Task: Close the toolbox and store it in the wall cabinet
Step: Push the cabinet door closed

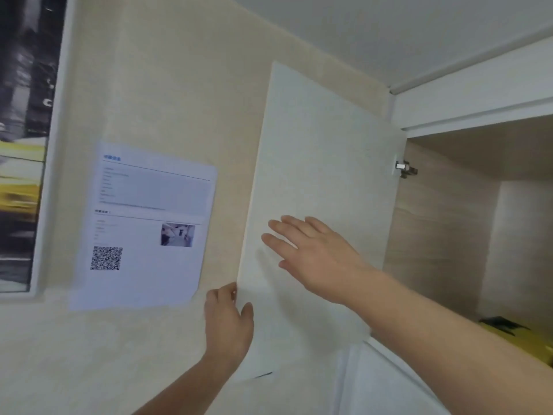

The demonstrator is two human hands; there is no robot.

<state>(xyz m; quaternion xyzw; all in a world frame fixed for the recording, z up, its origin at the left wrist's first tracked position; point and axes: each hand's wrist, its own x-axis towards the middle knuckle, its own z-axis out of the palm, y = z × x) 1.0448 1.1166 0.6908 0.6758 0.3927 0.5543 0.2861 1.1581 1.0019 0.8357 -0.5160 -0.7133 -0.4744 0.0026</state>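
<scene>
while the white cabinet door [317, 187] stands swung wide to the left, its free long edge runs down from near the ceiling [374, 28] to the left hand [229, 320], which curls around that edge low down, thumb on the inner face and fingers hidden behind it. the right hand [311, 256] is flat and spread, fingers apart, on or just over the door's inner face; contact cannot be told. a metal hinge [404, 168] joins the door to the wall cabinet [443, 235], whose mouth lies open on the right, with bare wood-grain walls and much free room above its floor. left of the door, a beige wall [167, 85] carries a printed sheet [143, 229] with a qr code and a small photo, close beside the door edge, and a framed picture [24, 145] sits at the far left. the toolbox [517, 333], yellow with a black part on top, lies low inside the cabinet at the right, partly hidden behind the right forearm, well apart from both hands.
</scene>
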